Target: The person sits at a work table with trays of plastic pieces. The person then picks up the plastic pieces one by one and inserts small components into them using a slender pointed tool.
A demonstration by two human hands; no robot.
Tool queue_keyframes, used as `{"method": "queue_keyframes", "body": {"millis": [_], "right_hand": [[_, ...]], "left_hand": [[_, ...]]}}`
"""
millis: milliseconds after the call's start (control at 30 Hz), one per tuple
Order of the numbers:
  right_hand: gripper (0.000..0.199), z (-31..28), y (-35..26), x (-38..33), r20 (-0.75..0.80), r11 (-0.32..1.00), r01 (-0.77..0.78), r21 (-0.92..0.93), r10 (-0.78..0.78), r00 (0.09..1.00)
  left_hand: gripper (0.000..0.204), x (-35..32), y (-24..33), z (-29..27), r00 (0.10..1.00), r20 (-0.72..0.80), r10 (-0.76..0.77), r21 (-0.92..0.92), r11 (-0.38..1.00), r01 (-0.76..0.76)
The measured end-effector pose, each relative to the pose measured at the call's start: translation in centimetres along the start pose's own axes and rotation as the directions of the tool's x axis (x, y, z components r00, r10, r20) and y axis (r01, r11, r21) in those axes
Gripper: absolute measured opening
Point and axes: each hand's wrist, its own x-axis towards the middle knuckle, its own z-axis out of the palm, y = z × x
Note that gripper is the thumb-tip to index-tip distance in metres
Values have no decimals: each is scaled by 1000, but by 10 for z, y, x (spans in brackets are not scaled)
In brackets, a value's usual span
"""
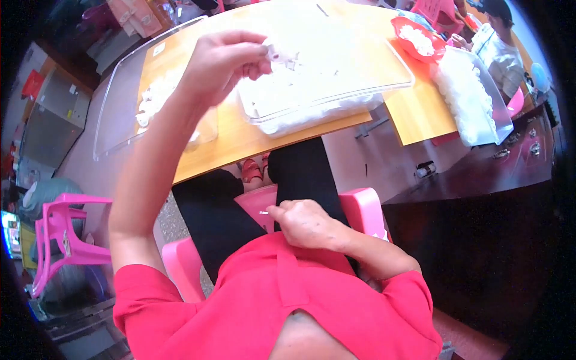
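Raised over the table, my left hand (225, 63) is closed in a pinch on a small white piece (273, 53). Behind it are more small pale pieces (293, 62) on a white surface, inside a clear plastic tub (324, 103) by the table's front edge. My right hand (303, 223) is low over my lap, its fingers closed on a tiny white piece (264, 213) that sticks out past the fingertips. What exactly either piece is, I cannot make out.
White parts (150, 102) lie at the table's left, by a clear lid or tray (103, 114). A red bowl (399, 27) and a clear bin (501, 120) of white pieces stand at the right, near another person (501, 51). A pink stool (72, 234) stands left.
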Motion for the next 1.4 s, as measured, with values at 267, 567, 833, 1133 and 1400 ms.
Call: {"method": "queue_keyframes", "body": {"millis": [267,567,833,1133,1400], "right_hand": [[29,16,-38,6,-249,601,-20,799,361,899],[26,81,-91,47,-398,797,195,572,61,915],[24,108,-110,64,-365,783,108,612,160,917],[31,110,-98,63,-357,932,142,334,-15,934],[53,123,-92,51,-250,964,265,-9,-259,933]], "left_hand": [[21,-222,-24,1,941,-85,-328,-242,923,300],[23,-322,-73,-12,912,-304,-276,-191,955,226],[35,-358,-111,-22,939,-343,38,-201,973,-113],[38,-371,-119,-27,943,-331,-42,-295,954,-61],[35,-372,-126,-36,950,-308,-50,-354,933,-66]]}}
